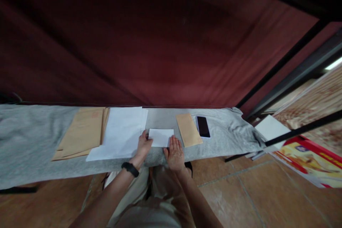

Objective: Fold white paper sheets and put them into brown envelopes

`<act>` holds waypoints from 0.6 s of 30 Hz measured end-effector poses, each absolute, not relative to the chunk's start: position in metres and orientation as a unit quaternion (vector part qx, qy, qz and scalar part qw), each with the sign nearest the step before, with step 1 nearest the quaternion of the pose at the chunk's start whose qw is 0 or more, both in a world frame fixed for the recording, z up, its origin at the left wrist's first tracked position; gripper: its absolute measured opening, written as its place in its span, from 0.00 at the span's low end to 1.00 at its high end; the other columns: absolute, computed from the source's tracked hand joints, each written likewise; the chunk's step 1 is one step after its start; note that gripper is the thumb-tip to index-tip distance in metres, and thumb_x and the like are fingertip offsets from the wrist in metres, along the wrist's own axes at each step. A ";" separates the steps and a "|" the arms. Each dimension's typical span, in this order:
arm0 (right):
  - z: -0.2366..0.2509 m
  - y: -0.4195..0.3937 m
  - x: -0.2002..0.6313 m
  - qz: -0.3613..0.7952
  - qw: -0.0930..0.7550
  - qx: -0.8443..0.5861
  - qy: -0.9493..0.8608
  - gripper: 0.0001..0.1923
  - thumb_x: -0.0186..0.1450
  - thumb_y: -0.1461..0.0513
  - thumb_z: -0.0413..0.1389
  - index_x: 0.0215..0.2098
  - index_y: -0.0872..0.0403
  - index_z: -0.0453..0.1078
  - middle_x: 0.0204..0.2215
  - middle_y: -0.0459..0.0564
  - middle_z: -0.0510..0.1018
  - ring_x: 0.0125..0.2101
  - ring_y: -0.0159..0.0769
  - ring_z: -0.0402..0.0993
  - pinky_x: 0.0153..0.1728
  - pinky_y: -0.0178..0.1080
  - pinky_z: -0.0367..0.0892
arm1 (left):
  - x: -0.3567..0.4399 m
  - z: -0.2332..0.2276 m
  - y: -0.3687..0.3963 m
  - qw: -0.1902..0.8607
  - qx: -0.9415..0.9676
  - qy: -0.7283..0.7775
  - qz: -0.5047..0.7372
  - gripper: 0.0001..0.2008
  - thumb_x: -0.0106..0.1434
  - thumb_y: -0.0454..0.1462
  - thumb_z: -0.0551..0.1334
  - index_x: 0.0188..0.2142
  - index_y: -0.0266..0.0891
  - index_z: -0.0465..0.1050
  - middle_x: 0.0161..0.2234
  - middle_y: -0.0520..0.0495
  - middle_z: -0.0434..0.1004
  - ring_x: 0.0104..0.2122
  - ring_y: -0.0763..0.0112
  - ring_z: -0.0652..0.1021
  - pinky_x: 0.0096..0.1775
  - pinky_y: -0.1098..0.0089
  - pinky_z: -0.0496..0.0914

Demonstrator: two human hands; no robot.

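A small white folded sheet of paper (161, 137) lies flat on the grey cloth in front of me. At its left edge, my left hand (144, 146) is closed with the thumb and fingers on the paper; a dark band circles that wrist. My right hand (175, 154) rests flat, fingers stretched out over the paper's lower right corner. Just right of it lies a small brown envelope (189, 130). Larger white sheets (123, 133) lie to the left, close beside my left hand.
Several large brown envelopes (82, 128) lie stacked at the left, touching the white sheets. A phone (203, 127) lies right of the small envelope. The grey cloth (227, 131) covers a narrow table against a dark red curtain (160, 42). A colourful box (310, 162) stands at the right.
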State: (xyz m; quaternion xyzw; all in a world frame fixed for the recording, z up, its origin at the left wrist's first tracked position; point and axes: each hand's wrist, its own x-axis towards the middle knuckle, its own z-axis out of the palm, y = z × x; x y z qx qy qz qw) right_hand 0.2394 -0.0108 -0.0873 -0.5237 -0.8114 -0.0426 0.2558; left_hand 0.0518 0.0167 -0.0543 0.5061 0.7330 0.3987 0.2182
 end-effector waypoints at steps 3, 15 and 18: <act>-0.081 -0.011 0.239 -0.011 0.255 -0.533 -0.807 0.30 0.73 0.56 0.51 0.69 0.65 0.58 0.67 0.66 0.63 0.68 0.49 0.59 0.66 0.53 0.57 | 0.063 -0.041 0.009 0.312 0.412 0.700 0.493 0.31 0.54 0.32 0.60 0.59 0.34 0.68 0.39 0.44 0.83 0.37 0.61 0.82 0.41 0.61 0.78; -0.028 0.006 0.221 0.552 0.489 -0.479 -0.477 0.21 0.71 0.51 0.47 0.51 0.54 0.74 0.43 0.54 0.84 0.43 0.44 0.82 0.46 0.46 0.76 | 0.070 0.011 -0.001 0.504 0.208 0.593 0.592 0.29 0.50 0.48 0.73 0.49 0.38 0.75 0.47 0.41 0.80 0.45 0.63 0.80 0.40 0.68 0.73; -0.032 0.001 0.213 0.643 0.509 -0.423 -0.385 0.20 0.67 0.49 0.53 0.50 0.53 0.72 0.42 0.54 0.84 0.39 0.44 0.82 0.41 0.45 0.77 | 0.072 0.001 -0.004 0.525 0.228 0.599 0.560 0.29 0.46 0.44 0.74 0.47 0.37 0.76 0.42 0.42 0.81 0.40 0.62 0.80 0.36 0.68 0.72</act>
